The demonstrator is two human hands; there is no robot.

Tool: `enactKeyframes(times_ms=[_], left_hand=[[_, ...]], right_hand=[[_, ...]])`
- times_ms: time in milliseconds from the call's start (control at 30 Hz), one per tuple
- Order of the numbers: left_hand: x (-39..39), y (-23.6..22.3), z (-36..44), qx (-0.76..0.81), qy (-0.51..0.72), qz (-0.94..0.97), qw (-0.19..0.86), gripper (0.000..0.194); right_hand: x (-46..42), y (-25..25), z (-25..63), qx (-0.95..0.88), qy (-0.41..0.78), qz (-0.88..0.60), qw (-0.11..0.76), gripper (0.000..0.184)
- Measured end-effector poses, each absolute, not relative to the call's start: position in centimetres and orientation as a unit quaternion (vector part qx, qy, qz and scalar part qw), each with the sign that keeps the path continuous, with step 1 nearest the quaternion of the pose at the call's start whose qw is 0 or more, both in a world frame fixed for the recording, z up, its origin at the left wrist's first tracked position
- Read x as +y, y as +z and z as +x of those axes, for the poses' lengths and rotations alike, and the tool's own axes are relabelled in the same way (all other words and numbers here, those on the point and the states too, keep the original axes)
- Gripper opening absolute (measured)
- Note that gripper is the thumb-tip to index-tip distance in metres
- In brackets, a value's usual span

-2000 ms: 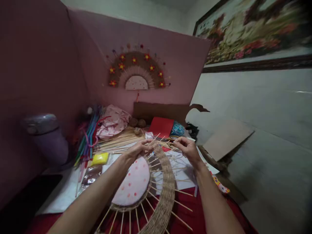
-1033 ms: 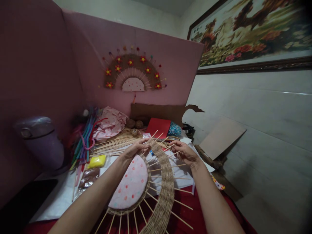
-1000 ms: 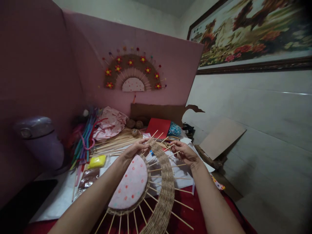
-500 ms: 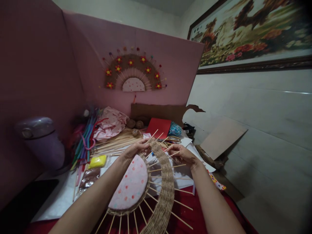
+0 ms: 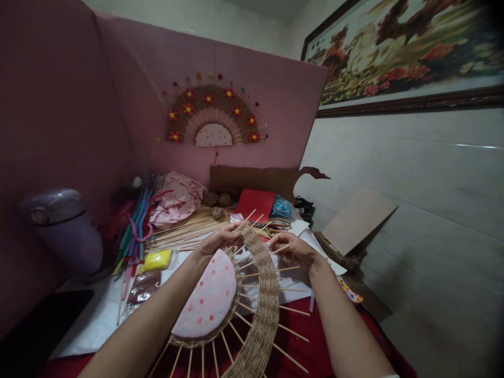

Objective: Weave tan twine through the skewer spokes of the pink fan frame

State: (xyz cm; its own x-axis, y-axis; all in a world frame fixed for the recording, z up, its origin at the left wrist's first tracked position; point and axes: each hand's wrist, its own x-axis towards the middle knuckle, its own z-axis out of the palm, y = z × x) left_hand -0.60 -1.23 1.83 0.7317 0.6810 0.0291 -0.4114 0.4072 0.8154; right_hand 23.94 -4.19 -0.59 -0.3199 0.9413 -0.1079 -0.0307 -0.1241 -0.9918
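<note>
A half-round woven fan [image 5: 268,294] fills the lower middle, its twine band threaded over thin wooden sticks [image 5: 293,290] that spread outward. Its inner half-disc [image 5: 208,299] is covered in pale pink cloth with red dots. My left hand [image 5: 221,239] grips the fan at the upper end of the band, thumb and fingers closed on it. At the band's outer edge, my right hand [image 5: 297,251] has its fingers curled together beside two stick tips. Whatever sits between those fingers is too small to make out. The fan's lowest part runs out of view.
Behind lie a bundle of loose sticks [image 5: 185,228], twine balls [image 5: 210,198], pink cloth [image 5: 179,197], a red sheet [image 5: 255,203] and scissors [image 5: 279,223]. Left are pipe cleaners [image 5: 136,231], yellow clay [image 5: 156,260] and a purple tumbler [image 5: 69,231]. A finished fan [image 5: 212,100] hangs on the pink board.
The fan has shifted slightly left, and the whole view has moved a little. Both hands keep nearly the same places on the fan.
</note>
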Motion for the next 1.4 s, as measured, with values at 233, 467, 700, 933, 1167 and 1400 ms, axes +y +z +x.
enactKeyframes(times_ms=[233, 467, 700, 933, 1167, 1400], left_hand=[[-0.8, 1.4, -0.7, 0.153, 0.329, 0.437, 0.823, 0.050], [-0.4, 0.6, -0.5, 0.170, 0.335, 0.425, 0.824, 0.051], [-0.1, 0.4, -0.7, 0.165, 0.337, 0.427, 0.823, 0.047], [0.0, 0.7, -1.2, 0.153, 0.342, 0.448, 0.812, 0.037], [0.4, 0.4, -1.4, 0.179, 0.352, 0.451, 0.800, 0.041], [1.0, -0.2, -1.3, 0.200, 0.355, 0.470, 0.783, 0.038]], right_hand=[[-3.6, -0.5, 24.1, -0.493, 0.582, -0.433, 0.481, 0.024], [-4.0, 0.5, 24.0, -0.446, 0.547, -0.439, 0.557, 0.031], [-4.6, 1.4, 23.8, -0.480, 0.518, -0.432, 0.561, 0.031], [-4.6, 1.4, 23.7, -0.528, 0.492, -0.459, 0.518, 0.027], [-5.2, 1.9, 23.0, -0.593, 0.446, -0.497, 0.451, 0.026], [-5.2, 2.1, 22.7, -0.651, 0.416, -0.469, 0.429, 0.019]])
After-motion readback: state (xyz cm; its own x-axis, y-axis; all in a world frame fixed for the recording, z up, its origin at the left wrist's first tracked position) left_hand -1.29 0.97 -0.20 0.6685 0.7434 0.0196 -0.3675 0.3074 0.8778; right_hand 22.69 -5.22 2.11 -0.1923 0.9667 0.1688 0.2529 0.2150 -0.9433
